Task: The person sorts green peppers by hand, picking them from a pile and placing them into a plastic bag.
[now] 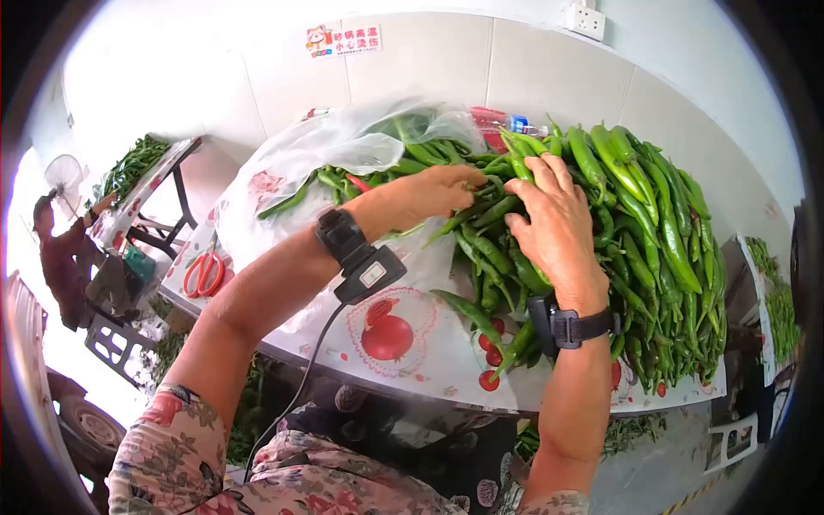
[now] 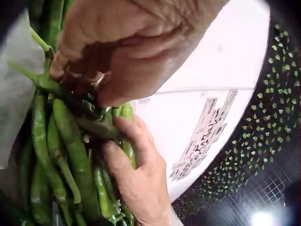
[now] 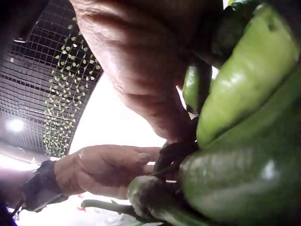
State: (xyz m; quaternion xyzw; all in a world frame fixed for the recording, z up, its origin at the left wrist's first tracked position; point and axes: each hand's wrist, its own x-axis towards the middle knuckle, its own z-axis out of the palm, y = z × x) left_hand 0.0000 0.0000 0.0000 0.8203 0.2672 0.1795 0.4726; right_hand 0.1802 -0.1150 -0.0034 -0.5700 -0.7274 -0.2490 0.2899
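A large heap of long green chili peppers covers the right part of the table. My left hand reaches in from the left and grips a dark green chili pepper with curled fingers. Close beside it, my right hand holds green peppers between thumb and fingers at the left side of the heap. Both hands nearly meet in the left wrist view, the right hand below the left. Glossy peppers crowd close under the right hand in the right wrist view, hiding some of its fingertips.
A clear plastic bag with more peppers and one red pepper lies left of the heap. Red-handled scissors rest at the table's left end. A plastic bottle lies by the wall. Another person sits at a farther table.
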